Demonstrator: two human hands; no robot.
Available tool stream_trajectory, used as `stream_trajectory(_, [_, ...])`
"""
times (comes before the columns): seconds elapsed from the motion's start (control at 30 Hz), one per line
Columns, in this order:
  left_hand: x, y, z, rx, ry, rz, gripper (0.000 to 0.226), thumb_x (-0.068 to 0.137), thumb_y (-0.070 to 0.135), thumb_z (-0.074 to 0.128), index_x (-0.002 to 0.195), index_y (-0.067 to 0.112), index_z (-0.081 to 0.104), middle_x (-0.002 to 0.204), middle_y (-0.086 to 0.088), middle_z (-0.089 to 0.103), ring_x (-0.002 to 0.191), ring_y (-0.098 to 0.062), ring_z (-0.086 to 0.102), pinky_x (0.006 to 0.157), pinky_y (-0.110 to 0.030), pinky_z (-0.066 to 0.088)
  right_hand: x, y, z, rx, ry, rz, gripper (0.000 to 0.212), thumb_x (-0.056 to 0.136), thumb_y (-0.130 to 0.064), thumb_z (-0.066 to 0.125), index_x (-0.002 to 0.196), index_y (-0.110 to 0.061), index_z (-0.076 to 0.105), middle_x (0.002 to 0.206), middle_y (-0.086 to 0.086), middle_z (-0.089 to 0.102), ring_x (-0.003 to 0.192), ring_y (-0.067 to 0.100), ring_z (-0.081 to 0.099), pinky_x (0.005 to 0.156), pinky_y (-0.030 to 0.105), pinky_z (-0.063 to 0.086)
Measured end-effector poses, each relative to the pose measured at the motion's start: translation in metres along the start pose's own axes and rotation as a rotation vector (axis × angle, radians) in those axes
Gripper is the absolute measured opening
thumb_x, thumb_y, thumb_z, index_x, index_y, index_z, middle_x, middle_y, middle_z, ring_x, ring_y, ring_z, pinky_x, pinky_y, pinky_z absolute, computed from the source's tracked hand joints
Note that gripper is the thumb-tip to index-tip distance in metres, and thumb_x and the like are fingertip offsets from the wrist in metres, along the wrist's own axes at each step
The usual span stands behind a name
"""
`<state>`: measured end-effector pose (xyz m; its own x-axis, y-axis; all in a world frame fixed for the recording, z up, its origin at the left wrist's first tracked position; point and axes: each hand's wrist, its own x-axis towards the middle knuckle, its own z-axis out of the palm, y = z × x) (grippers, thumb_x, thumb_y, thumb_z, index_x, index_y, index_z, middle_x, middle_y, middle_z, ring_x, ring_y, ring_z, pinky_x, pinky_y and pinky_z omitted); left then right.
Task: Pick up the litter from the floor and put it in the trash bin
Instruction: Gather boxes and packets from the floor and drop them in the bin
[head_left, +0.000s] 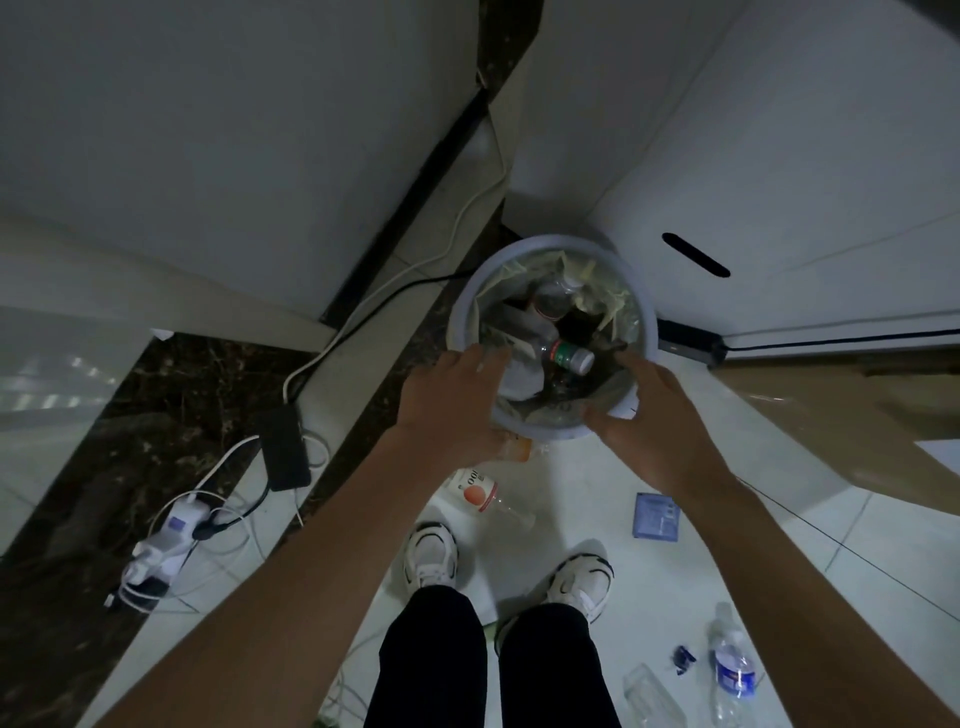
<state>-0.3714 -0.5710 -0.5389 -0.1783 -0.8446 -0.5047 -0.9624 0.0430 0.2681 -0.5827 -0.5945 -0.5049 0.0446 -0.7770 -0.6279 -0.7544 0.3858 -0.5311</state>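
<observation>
Hands (454, 400) (657, 415) around upright trash bin (519, 245) rim

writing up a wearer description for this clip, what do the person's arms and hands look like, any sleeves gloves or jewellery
Both arms are bare along their whole visible length; no sleeve edge shows. The left hand and right hand are ungloved, and no watch, band or ring shows on the wrists or visible fingers. No markings can be made out in the dim light.
</observation>
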Motion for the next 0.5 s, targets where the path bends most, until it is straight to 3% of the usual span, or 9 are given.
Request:
stream_trajectory(0.07, [-0.001,0.004,-0.004,0.014,0.013,0.009,0.098,0.076,0.062,0.066,0.152,0.024,0.019,0.152,-0.001,0.032,0.131,-0.024,0.042,0.099,-0.041,0.043,-0.006,0.003,0.001,0.052,-0.060,0.029,0.049,0.088,-0.020,0.069,0.130,-0.032,0.045,0.111,-0.010,0.041,0.093,0.005,0.046,0.068,0.012,0.035])
stream_trajectory(0.2, [-0.005,0.017,-0.013,0.049,0.030,0.035,0.093,0.079,0.055,0.068,0.151,0.024,0.019,0.153,-0.001,0.030,0.134,-0.023,0.040,0.102,-0.040,0.041,-0.019,0.004,0.000,0.137,-0.158,0.057,0.061,0.085,-0.033,0.074,0.137,-0.034,0.044,0.129,-0.008,0.047,0.118,0.012,0.047,0.093,0.029,0.042])
stream_trajectory(0.27, [-0.007,0.026,-0.022,0.079,0.033,0.048,0.097,0.079,0.056,0.069,0.152,0.024,0.015,0.154,-0.001,0.030,0.135,-0.023,0.040,0.102,-0.041,0.042,-0.025,0.004,-0.005,0.120,-0.135,0.026,0.068,0.084,-0.034,0.075,0.143,-0.032,0.041,0.135,-0.008,0.043,0.119,0.009,0.044,0.089,0.023,0.040])
stream_trajectory(0.37, [-0.011,0.039,-0.044,0.079,0.023,0.040,0.109,0.076,0.064,0.069,0.155,0.021,0.008,0.155,-0.003,0.029,0.135,-0.025,0.039,0.102,-0.044,0.043,-0.036,-0.006,-0.021,0.063,-0.122,-0.065,0.067,0.084,-0.029,0.073,0.142,-0.028,0.041,0.124,-0.013,0.038,0.111,0.004,0.039,0.080,0.012,0.034])
stream_trajectory(0.5, [-0.030,0.055,-0.084,0.127,0.047,0.058,0.101,0.080,0.061,0.064,0.156,0.021,0.010,0.155,-0.004,0.031,0.136,-0.026,0.039,0.102,-0.044,0.043,-0.058,-0.027,-0.052,-0.066,-0.079,-0.178,0.064,0.077,-0.029,0.071,0.136,-0.023,0.047,0.132,-0.003,0.045,0.117,0.019,0.049,0.092,0.034,0.046])
